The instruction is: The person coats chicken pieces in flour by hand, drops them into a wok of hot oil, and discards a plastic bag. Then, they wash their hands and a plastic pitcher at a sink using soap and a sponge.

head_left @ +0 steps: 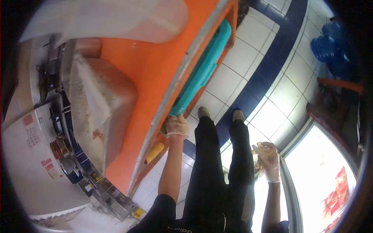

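Note:
My left hand point(177, 126), in a clear glove with crumbs on it, is closed at the near end of a teal tray point(202, 70) on a shelf under the orange counter point(143, 62). Its fingertips are partly hidden against the tray's edge. On the right, my right hand point(267, 157), also gloved and coated with crumbs, hangs beside the lit glass-front case with its fingers curled; whether it holds anything is too small to tell. A yellow object point(154, 152) lies on the shelf near my left wrist.
A clear bin point(116, 101) stands on the counter, with translucent plastic point(116, 19) beyond it. The bright case point(314, 167) stands at right. Blue water bottles point(326, 46) and a dark red stand point(330, 97) are at the upper right. The floor is tiled.

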The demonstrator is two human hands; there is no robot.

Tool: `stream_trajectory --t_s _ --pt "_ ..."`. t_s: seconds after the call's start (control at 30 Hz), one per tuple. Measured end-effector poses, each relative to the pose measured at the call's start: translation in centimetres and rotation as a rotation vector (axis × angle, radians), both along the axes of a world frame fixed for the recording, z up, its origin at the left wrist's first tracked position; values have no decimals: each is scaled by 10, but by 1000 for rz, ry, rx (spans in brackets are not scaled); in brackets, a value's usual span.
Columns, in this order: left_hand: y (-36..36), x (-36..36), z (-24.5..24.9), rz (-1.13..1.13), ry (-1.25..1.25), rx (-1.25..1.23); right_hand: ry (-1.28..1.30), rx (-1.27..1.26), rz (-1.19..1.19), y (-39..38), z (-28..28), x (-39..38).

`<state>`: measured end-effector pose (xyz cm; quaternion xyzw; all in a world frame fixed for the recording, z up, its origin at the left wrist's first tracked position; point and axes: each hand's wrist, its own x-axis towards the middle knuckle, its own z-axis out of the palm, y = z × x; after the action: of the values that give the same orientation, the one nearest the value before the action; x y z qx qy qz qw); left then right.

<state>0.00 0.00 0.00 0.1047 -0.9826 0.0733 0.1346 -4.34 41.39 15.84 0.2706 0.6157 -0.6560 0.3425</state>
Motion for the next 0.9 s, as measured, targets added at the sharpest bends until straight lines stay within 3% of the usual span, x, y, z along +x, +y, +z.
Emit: stream_trajectory --t_s 0.07,0.1,0.13,0.2,0.27,0.37,0.4,0.47,0.5,0.6,0.83,0.9 --pt "-9 -3 50 -104 -210 -1118 82 0 8 -17 23 -4" --pt "18 -5 10 -181 -297 -1666 -79 -19 -9 3 -13 -15" --pt "19 -3 20 -267 -364 -2227 -65 -67 6 2 -19 -11" --pt "19 0 11 -360 -372 -2779 -49 -99 8 2 -39 -11" --pt "5 5 8 -388 -104 -2669 -5 9 187 -8 -59 -10" --pt "0 11 12 -431 168 -2515 -71 -33 221 -25 -73 -15" --pt "7 13 30 -614 -112 -2580 -141 -56 256 -32 -71 -24" --pt "7 26 34 -845 -381 -2608 -112 -62 251 -46 -94 -18" --pt "1 32 30 -498 -160 -2437 -97 -70 251 -53 -108 -12" --pt "-15 64 23 -176 51 -2193 32 -198 212 -77 -151 6" --pt "-16 64 50 -427 -72 -2363 173 -238 311 -155 -187 4" --pt "-15 58 56 -475 -77 -2403 339 -181 312 -177 -192 3"
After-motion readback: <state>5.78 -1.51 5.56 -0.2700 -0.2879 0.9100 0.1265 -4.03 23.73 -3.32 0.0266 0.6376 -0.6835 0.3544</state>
